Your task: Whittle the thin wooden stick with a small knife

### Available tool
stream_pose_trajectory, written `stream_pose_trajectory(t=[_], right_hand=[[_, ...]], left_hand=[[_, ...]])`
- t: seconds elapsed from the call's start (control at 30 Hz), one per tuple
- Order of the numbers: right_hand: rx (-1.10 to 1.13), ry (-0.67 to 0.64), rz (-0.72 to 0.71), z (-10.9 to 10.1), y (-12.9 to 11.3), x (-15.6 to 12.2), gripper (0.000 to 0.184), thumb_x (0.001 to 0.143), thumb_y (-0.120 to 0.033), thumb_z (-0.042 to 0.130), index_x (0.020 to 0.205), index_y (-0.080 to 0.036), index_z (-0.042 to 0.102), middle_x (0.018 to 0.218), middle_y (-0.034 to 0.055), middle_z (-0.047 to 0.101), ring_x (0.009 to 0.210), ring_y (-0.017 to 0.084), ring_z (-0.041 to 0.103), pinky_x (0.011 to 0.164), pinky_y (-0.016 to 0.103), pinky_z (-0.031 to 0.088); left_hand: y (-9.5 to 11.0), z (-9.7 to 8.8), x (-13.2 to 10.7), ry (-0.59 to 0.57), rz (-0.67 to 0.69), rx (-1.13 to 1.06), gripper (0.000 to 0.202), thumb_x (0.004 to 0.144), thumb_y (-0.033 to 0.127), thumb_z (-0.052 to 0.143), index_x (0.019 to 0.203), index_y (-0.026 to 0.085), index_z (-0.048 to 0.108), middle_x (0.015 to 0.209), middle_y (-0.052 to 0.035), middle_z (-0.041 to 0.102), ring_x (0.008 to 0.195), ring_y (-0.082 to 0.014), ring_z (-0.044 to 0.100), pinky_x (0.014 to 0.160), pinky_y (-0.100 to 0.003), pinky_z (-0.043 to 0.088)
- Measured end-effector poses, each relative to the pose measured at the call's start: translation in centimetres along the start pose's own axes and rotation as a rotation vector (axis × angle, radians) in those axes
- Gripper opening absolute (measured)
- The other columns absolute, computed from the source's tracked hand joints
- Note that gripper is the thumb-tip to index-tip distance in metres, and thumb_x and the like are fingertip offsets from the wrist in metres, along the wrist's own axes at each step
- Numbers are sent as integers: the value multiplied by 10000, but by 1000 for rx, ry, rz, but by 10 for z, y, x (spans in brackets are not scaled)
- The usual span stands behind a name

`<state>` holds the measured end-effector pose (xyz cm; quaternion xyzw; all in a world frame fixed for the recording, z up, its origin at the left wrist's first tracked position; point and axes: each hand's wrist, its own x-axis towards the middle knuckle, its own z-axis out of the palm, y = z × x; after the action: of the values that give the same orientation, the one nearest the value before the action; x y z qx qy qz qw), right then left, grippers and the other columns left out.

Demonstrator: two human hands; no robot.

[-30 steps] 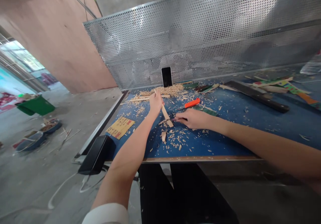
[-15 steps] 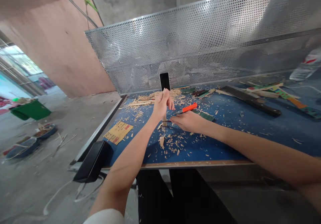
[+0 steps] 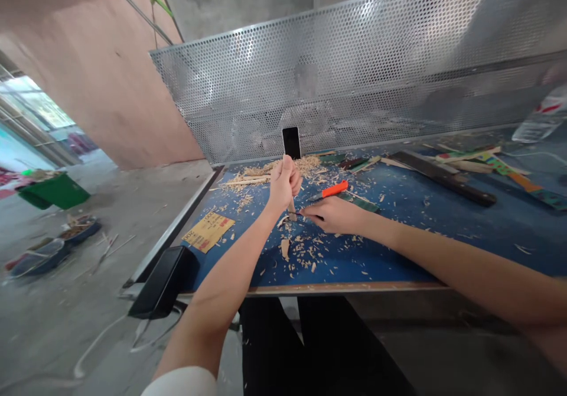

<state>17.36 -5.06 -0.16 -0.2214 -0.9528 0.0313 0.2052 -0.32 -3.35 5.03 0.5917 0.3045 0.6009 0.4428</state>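
Observation:
My left hand (image 3: 284,184) is closed round a pale wooden stick (image 3: 291,207), which stands nearly upright with its lower end on the blue table (image 3: 425,230). My right hand (image 3: 333,214) is closed on a small knife (image 3: 299,214) whose blade points left and meets the stick's lower end. Wood shavings (image 3: 310,251) lie scattered under and in front of both hands.
An orange-handled cutter (image 3: 331,190) lies just behind my right hand. A black phone (image 3: 291,142) leans on the perforated metal screen (image 3: 354,71) at the back, beside a shavings pile. Wooden strips and a dark ruler (image 3: 443,177) lie right. A yellow card (image 3: 208,233) and black device (image 3: 162,283) lie at left.
My left hand has tipped the stick from slanting on the table to nearly upright and closed tighter on it. My right hand with the knife has stayed at the stick's lower end.

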Motion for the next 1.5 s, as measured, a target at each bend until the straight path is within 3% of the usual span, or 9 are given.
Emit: stream_pose_trajectory(t=[0.2,0.5,0.7,0.93,1.17,1.5], right_hand=[[-64,-19,67,8,-6,2,274,1018,-172,485,1107,-174,745,790,57,739,618,159,561,604,298,298],[38,-13,150,10,-7,-10,264,1019,-202,486,1124,-174,727,652,18,649,531,140,449,574,294,247],[-24,-64,150,4,-11,-6,289,1016,-184,476,1161,-168,726,645,25,637,525,141,421,566,304,220],[-82,-186,259,1,-23,7,292,1049,-216,442,1162,-164,706,720,59,672,556,156,457,565,306,215],[-16,-162,283,0,-25,-3,265,1049,-222,449,1147,-162,688,686,44,641,540,156,430,574,305,226],[80,-122,265,1,-17,-8,262,1073,-246,435,1118,-190,688,721,35,658,585,155,483,603,288,260]], left_hand=[[-4,1,5,30,-27,2,661,912,850,506,686,254,329,495,79,244,365,-71,222,364,-285,184],[-3,-1,7,27,-74,23,634,952,810,484,696,254,318,504,80,247,364,-69,233,368,-286,179],[-6,2,8,74,-27,-27,611,969,767,513,693,253,332,504,82,241,368,-67,210,364,-288,199],[-7,1,11,62,-36,-145,616,931,740,616,690,243,343,484,102,262,337,-52,215,340,-250,131],[-4,1,8,22,-80,-168,583,942,682,651,700,239,358,483,106,282,319,-44,230,339,-235,98],[-6,-2,12,142,-77,-237,566,947,669,656,713,236,377,485,105,281,329,-46,226,348,-255,79]])
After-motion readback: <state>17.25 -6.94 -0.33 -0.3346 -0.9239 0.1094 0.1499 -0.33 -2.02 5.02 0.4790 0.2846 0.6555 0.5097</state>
